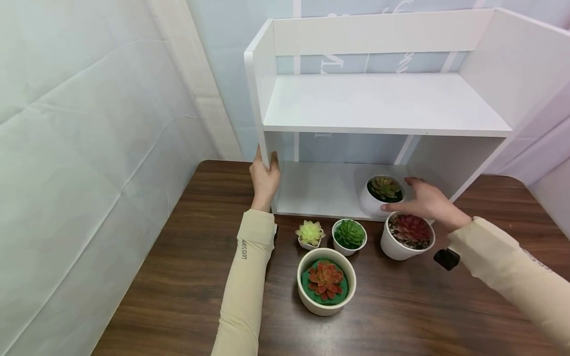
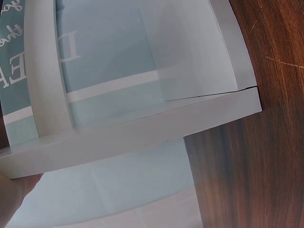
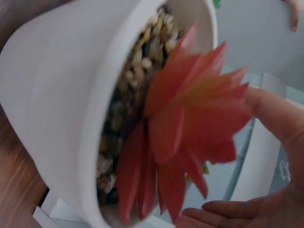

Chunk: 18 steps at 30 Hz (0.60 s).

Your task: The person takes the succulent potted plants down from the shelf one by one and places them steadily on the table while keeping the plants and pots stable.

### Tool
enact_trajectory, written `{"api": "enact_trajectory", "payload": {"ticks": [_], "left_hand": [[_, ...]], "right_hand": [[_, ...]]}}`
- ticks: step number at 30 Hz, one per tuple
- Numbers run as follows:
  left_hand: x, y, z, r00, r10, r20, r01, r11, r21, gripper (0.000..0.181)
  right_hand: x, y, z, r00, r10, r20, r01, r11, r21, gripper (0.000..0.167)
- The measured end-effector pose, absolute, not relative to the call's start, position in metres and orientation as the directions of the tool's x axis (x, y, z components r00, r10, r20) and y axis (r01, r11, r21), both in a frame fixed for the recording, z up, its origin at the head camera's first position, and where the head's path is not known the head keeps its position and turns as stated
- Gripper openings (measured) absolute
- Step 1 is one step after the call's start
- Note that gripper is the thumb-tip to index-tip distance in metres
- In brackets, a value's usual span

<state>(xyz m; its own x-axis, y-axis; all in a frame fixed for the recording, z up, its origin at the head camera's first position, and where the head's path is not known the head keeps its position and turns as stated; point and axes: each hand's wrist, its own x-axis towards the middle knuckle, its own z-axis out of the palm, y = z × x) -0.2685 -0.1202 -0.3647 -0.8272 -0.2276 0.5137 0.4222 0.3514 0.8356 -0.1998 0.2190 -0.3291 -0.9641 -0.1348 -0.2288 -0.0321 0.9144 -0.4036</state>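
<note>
My left hand (image 1: 264, 179) grips the front edge of the left side panel of a white two-tier shelf (image 1: 356, 104), thumb inside and fingers outside. On the lower board stands a white round pot with a green succulent (image 1: 385, 189). My right hand (image 1: 429, 200) is beside that pot, its thumb and fingers spread apart at the pot's right side; whether they touch it is unclear. Below this hand, on the table, a white pot with a red succulent (image 1: 403, 242) stands in front of the shelf. That red succulent (image 3: 190, 118) fills much of the right wrist view.
On the brown wooden table (image 1: 187, 277) before the shelf stand a small pale-green succulent (image 1: 309, 233), a green succulent in a white pot (image 1: 349, 236) and a wide cream pot with an orange-red succulent (image 1: 326, 282). A white cloth (image 1: 89, 148) hangs at the left.
</note>
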Motion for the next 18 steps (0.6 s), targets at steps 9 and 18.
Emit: {"api": "enact_trajectory", "payload": {"ticks": [9,18], "left_hand": [[-0.268,-0.119,-0.365,-0.829,-0.226,0.512,0.424,0.346,0.837,0.038],[-0.271,-0.121,-0.366,-0.831,-0.23,0.507,0.411,0.362,0.837,0.038]], "right_hand": [[-0.214,0.226,-0.333,-0.946,-0.175,-0.272,-0.057,0.917,-0.394,0.118],[-0.224,0.225,-0.335,-0.928,-0.202,-0.313,-0.068,0.918,-0.391,0.119]]}}
